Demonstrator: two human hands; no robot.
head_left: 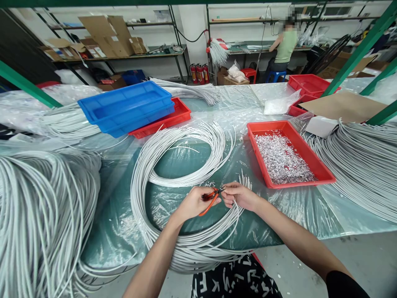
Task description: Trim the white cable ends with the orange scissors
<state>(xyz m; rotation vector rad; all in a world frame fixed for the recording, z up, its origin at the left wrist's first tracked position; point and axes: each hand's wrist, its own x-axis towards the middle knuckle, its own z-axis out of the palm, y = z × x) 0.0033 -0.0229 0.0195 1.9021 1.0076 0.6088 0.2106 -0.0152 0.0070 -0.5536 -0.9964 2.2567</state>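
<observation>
My left hand point(197, 203) is closed around the orange handles of a pair of cutting pliers point(211, 203), whose dark jaws point to the right. Just beyond the jaw tips, my right hand point(237, 195) pinches the end of a white cable point(237, 215). The tips of the jaws meet the cable end at my fingers; whether they bite into it I cannot tell. Beneath both hands lies a large coil of white cables point(139, 190) on the plastic-covered table point(118, 207). More cable ends point(245, 180) fan out behind my right hand.
A red tray point(325, 179) with small silvery pieces stands right of my hands. A blue tray point(124, 101) rests partly on a red one point(182, 114) at the back left. Large cable bundles point(46, 215) flank the table. Across the room a person point(285, 47) sits at a bench.
</observation>
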